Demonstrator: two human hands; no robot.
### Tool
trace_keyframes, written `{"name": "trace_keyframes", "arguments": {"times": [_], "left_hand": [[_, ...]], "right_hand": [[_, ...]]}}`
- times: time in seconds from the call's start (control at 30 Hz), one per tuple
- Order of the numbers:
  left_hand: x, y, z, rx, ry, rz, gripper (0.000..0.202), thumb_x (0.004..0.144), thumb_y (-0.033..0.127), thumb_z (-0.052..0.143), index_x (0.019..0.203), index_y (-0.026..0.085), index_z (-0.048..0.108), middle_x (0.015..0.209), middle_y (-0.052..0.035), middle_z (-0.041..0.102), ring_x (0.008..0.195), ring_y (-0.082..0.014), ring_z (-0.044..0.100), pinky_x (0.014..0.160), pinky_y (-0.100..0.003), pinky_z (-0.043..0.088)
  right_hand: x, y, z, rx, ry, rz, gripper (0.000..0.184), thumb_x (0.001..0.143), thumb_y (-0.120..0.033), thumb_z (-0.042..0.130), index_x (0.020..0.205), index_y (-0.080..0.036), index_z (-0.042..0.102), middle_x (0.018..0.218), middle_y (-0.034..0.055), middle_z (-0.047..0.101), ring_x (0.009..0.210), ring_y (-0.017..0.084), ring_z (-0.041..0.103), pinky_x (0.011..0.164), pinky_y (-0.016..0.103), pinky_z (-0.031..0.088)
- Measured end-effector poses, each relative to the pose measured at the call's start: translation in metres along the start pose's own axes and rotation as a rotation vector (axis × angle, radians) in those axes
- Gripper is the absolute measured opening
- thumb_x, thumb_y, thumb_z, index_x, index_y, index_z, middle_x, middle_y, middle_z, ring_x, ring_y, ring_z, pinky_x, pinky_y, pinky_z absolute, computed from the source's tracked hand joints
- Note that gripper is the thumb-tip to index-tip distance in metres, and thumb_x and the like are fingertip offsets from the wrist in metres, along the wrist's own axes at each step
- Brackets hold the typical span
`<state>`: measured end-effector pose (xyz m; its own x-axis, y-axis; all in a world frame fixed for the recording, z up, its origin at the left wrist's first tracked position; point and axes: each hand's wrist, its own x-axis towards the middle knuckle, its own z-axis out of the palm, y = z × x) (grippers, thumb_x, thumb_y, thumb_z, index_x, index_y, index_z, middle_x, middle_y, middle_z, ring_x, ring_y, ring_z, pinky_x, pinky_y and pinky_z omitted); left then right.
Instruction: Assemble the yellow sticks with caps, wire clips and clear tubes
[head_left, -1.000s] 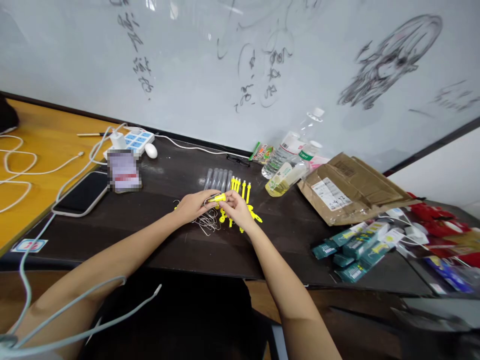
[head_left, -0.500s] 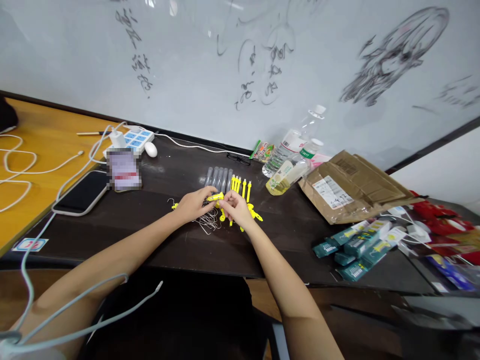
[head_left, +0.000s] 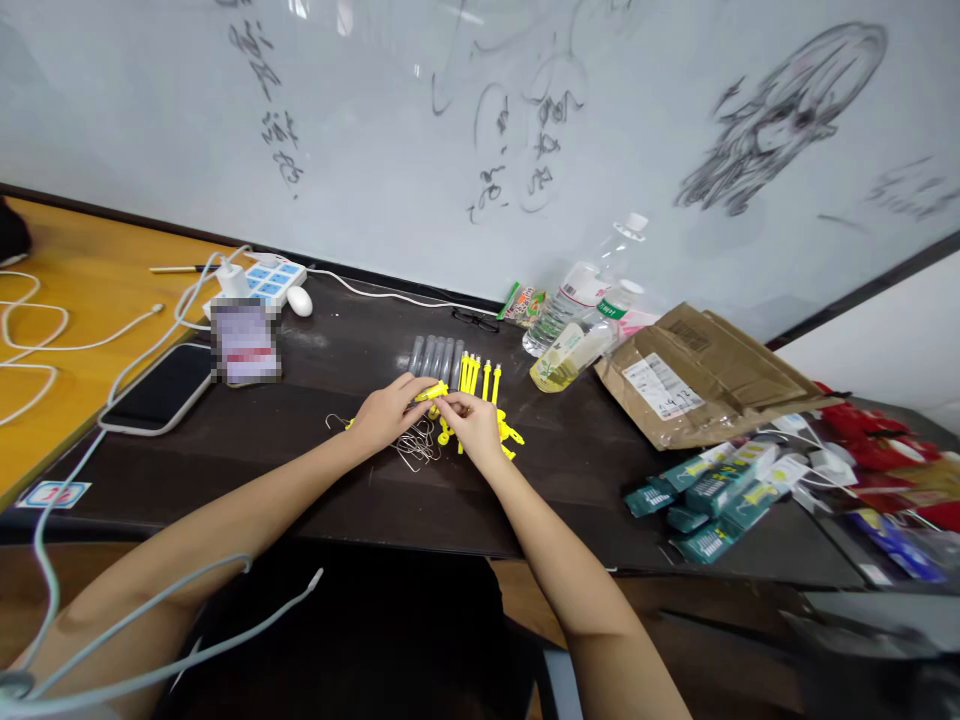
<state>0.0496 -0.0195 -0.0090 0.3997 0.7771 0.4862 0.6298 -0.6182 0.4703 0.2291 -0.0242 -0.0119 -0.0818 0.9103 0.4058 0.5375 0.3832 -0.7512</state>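
Observation:
Both my hands meet over the middle of the dark table (head_left: 322, 480). My left hand (head_left: 390, 412) and my right hand (head_left: 471, 424) pinch the same small yellow plastic piece (head_left: 433, 392) between their fingertips. Under them lies a tangle of thin wire hooks (head_left: 416, 444) and more loose yellow pieces (head_left: 510, 436). Just behind stand a row of clear tubes (head_left: 436, 355) and a row of upright yellow pieces (head_left: 480, 374).
A phone (head_left: 159, 388), a power strip (head_left: 264, 281) with white cables and a white mouse-like object (head_left: 300, 300) lie at the left. Plastic bottles (head_left: 577, 325), a flattened cardboard box (head_left: 697, 372) and green packets (head_left: 705, 495) fill the right. A whiteboard (head_left: 480, 130) rises behind.
My hands have stayed together on the yellow piece, shifting slightly up and away over the table. The view has drifted a little.

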Motion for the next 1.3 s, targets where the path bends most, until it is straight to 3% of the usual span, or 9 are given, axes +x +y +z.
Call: {"name": "trace_keyframes", "arguments": {"times": [0.3, 0.5, 0.8, 0.93, 1.03, 1.17, 1.3], "left_hand": [[0.001, -0.003, 0.003, -0.03, -0.046, -0.014, 0.035, 0.094, 0.033, 0.042, 0.127, 0.023, 0.048, 0.121, -0.0061, 0.06, 0.106, -0.0191, 0.06, 0.089, -0.031, 0.049], [0.005, -0.001, -0.003, -0.101, -0.11, -0.061, 0.035, 0.096, 0.037, 0.037, 0.125, 0.022, 0.049, 0.119, -0.0063, 0.062, 0.099, -0.0197, 0.063, 0.084, -0.032, 0.049], [0.008, -0.014, -0.007, -0.242, -0.113, -0.005, 0.033, 0.094, 0.039, 0.04, 0.119, 0.019, 0.052, 0.101, -0.0054, 0.066, 0.083, -0.0165, 0.063, 0.076, -0.03, 0.048], [0.008, -0.012, -0.01, -0.239, -0.14, -0.003, 0.032, 0.094, 0.038, 0.041, 0.118, 0.019, 0.051, 0.09, -0.0031, 0.065, 0.073, -0.0146, 0.06, 0.07, -0.027, 0.045], [0.008, -0.008, -0.012, -0.256, -0.169, -0.017, 0.031, 0.093, 0.038, 0.041, 0.116, 0.018, 0.05, 0.081, -0.0009, 0.063, 0.064, -0.0131, 0.056, 0.063, -0.025, 0.041], [0.007, -0.005, -0.013, -0.313, -0.177, 0.005, 0.028, 0.093, 0.039, 0.04, 0.11, 0.018, 0.048, 0.075, 0.0006, 0.061, 0.06, -0.0124, 0.053, 0.06, -0.024, 0.038], [0.006, -0.003, -0.013, -0.295, -0.176, -0.002, 0.027, 0.094, 0.043, 0.039, 0.103, 0.018, 0.046, 0.062, 0.005, 0.052, 0.053, -0.0114, 0.046, 0.057, -0.023, 0.033]], "right_hand": [[-0.003, -0.003, 0.007, -0.148, 0.097, -0.301, 0.019, 0.086, -0.025, 0.051, 0.07, -0.019, 0.059, 0.068, 0.0018, 0.059, 0.067, 0.015, 0.055, 0.066, 0.026, 0.043], [0.001, 0.001, 0.003, -0.128, 0.019, -0.38, 0.018, 0.089, -0.027, 0.049, 0.077, -0.02, 0.061, 0.079, 0.0056, 0.064, 0.078, 0.018, 0.059, 0.076, 0.031, 0.046], [-0.001, -0.008, -0.005, 0.038, -0.079, -0.284, 0.02, 0.091, -0.03, 0.045, 0.079, -0.021, 0.058, 0.086, 0.0067, 0.06, 0.086, 0.019, 0.056, 0.082, 0.034, 0.044], [0.003, -0.005, -0.002, 0.195, -0.007, -0.119, 0.012, 0.086, -0.031, 0.051, 0.08, -0.02, 0.051, 0.084, 0.0034, 0.056, 0.08, 0.016, 0.055, 0.07, 0.028, 0.044], [0.006, 0.001, 0.002, 0.369, -0.085, 0.013, 0.02, 0.08, -0.034, 0.059, 0.089, -0.021, 0.048, 0.078, -0.0001, 0.057, 0.071, 0.013, 0.055, 0.063, 0.025, 0.042], [0.007, 0.008, 0.004, 0.517, -0.209, 0.067, 0.03, 0.079, -0.043, 0.059, 0.097, -0.02, 0.05, 0.062, -0.0051, 0.052, 0.055, 0.011, 0.049, 0.056, 0.024, 0.038], [0.006, 0.011, 0.005, 0.504, -0.217, 0.079, 0.033, 0.079, -0.048, 0.059, 0.095, -0.019, 0.056, 0.056, -0.0069, 0.043, 0.047, 0.008, 0.037, 0.048, 0.022, 0.03]]}}
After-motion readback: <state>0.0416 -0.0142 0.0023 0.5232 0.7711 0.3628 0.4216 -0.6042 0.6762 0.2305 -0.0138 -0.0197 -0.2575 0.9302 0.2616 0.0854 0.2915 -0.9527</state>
